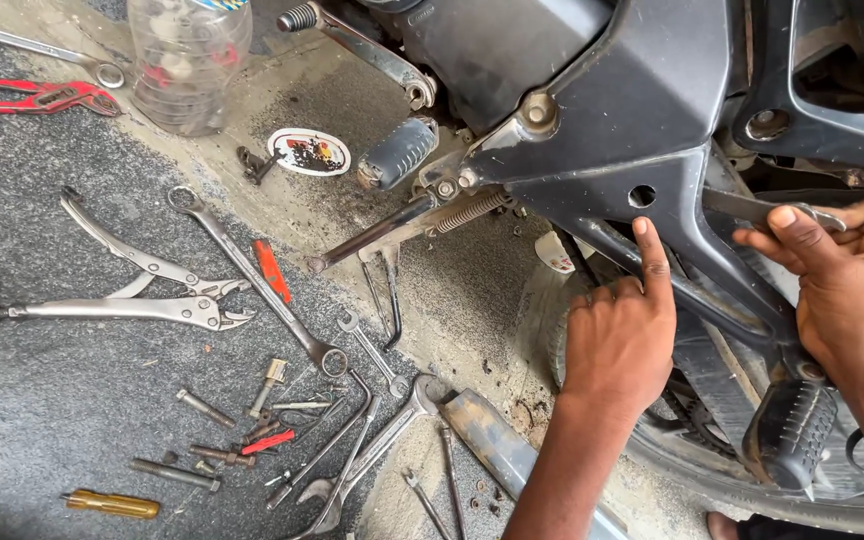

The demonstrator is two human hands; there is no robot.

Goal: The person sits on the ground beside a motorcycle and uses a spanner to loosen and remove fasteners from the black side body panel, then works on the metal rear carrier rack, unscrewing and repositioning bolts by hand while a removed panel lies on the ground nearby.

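Right now my left hand [620, 335] presses on the black frame [602, 120], forefinger straight, while my right hand [842, 270] pinches a spanner [752, 207] there; tools [252, 380] lie on the floor.

The scene is lit by bright, even daylight, and only soft shadows are cast under the tools. Everything is rendered sharply; slight bending is seen toward the edges.
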